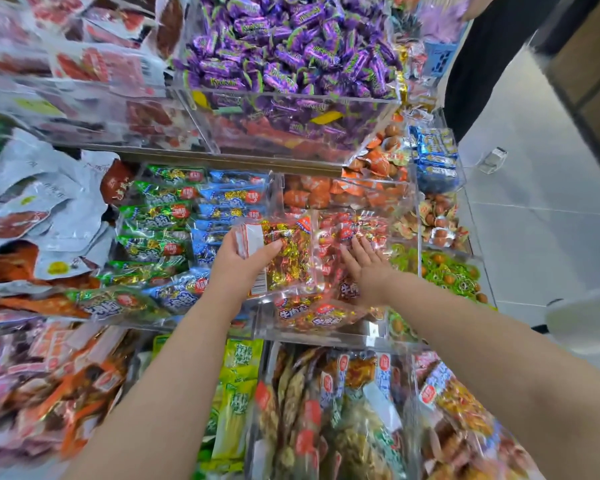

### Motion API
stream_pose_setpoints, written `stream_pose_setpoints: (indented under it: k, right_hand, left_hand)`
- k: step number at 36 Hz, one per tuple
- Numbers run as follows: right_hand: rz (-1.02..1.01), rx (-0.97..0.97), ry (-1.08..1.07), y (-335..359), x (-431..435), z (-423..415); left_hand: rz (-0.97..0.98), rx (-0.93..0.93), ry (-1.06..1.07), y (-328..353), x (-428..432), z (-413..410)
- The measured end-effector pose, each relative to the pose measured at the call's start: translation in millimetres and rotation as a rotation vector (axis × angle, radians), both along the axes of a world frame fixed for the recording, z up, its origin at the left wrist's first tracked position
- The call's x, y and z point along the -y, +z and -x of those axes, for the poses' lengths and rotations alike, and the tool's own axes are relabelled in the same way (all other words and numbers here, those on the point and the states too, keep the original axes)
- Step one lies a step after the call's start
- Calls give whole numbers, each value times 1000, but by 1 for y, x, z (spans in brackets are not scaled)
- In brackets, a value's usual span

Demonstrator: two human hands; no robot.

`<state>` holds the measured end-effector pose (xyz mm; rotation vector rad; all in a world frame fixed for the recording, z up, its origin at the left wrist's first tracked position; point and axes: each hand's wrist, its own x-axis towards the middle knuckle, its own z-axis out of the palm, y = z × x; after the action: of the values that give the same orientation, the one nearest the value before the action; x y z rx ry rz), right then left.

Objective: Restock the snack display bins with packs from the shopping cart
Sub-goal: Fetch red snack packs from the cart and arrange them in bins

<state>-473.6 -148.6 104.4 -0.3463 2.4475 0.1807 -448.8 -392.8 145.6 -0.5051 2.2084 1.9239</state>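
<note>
My left hand [238, 259] grips a clear pack of red and gold wrapped snacks [284, 258] by its white-labelled end, holding it over a clear acrylic bin [326, 336] in the middle shelf row. That bin holds more red and gold packs [312, 313]. My right hand [364, 268] reaches into the same bin with straight fingers, pressing on the red packs [354, 226] at its back. No shopping cart is in view.
Left of the bin lie green [153, 216] and blue packs [232, 199]. Above stands a bin of purple candies [291, 50]. Orange snacks [326, 192] fill the bin behind. More packs crowd the lower shelf [326, 410]. A person in black [482, 64] stands at the aisle, top right.
</note>
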Motion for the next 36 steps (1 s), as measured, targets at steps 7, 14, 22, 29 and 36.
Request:
stream_pose_setpoints:
  k: [7,14,22,29,36]
  right_hand:
    - [226,31,-43,43,-5,-35]
    - [142,49,19,19,31,-52]
    - [112,-123,256,1,98,-44]
    - [132,-175,125,-22,103,-31]
    - [21,-174,110,-43,108,-29]
  left_hand:
    - [-11,-14,-8,0,-1,1]
    - [-18,-61,-18,2,-2,-2]
    - [-33,-107,-26,-4,-2,1]
    - [-36,-102,-38,-7,-2,2]
    - [-66,-87,-31,-7,-2,3]
